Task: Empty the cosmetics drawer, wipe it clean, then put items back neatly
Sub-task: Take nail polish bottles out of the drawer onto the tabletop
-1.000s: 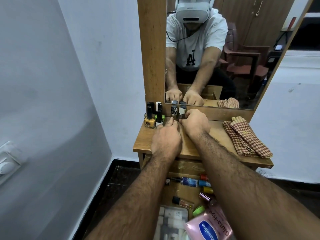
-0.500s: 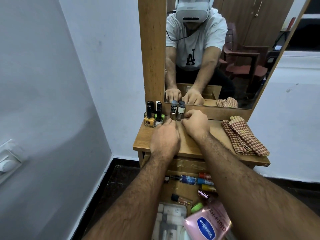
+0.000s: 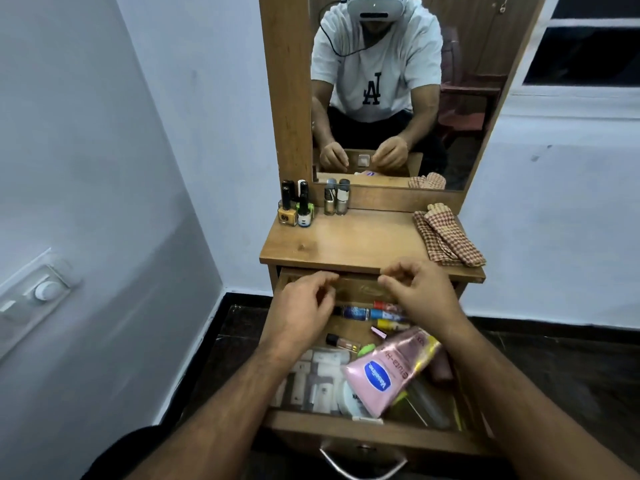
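The wooden drawer (image 3: 363, 432) stands pulled out below the dresser top (image 3: 349, 244). Inside lie a pink Vaseline tube (image 3: 388, 370), several small bottles and tubes (image 3: 372, 312), a white sachet strip (image 3: 317, 379) and a white jar (image 3: 349, 398). My left hand (image 3: 301, 311) and my right hand (image 3: 420, 294) hover over the drawer's back part, fingers loosely curled and apart, holding nothing. Nail polish bottles (image 3: 294, 209) and two metallic bottles (image 3: 335, 199) stand on the top by the mirror.
A folded checked cloth (image 3: 446, 235) lies on the right of the dresser top. The mirror (image 3: 398, 91) rises behind it. A wall with a switch plate (image 3: 38, 292) is at the left. A metal handle (image 3: 362, 464) sticks out from the drawer front.
Both hands have let go of the two metallic bottles on the top and drawn back down over the open drawer. The view has tilted downward.
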`<action>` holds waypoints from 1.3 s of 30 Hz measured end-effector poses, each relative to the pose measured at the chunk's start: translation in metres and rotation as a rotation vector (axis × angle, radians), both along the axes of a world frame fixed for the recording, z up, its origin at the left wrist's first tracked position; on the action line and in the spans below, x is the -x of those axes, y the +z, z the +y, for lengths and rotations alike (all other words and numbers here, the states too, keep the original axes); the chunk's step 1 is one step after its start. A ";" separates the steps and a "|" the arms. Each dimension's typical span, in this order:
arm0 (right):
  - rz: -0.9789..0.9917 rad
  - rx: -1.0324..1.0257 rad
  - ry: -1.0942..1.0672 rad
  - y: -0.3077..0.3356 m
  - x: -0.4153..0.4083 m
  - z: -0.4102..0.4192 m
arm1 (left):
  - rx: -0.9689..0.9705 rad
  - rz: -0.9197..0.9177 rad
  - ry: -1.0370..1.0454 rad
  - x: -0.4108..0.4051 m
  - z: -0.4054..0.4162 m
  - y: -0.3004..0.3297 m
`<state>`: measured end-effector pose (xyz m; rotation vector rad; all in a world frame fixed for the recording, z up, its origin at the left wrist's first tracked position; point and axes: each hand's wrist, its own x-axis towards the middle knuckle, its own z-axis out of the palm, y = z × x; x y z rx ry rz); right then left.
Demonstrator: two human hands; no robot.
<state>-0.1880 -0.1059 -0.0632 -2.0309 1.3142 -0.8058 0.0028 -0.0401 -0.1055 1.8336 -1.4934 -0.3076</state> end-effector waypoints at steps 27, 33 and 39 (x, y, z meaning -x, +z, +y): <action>0.544 -0.171 0.095 -0.040 -0.016 -0.013 | -0.714 -0.190 -0.267 0.010 -0.014 -0.026; 0.538 -0.175 0.084 -0.041 -0.015 -0.014 | -0.743 -0.153 -0.298 0.011 -0.015 -0.019; 0.549 -0.181 0.106 -0.044 -0.014 -0.016 | -0.714 -0.078 -0.320 0.011 -0.015 -0.018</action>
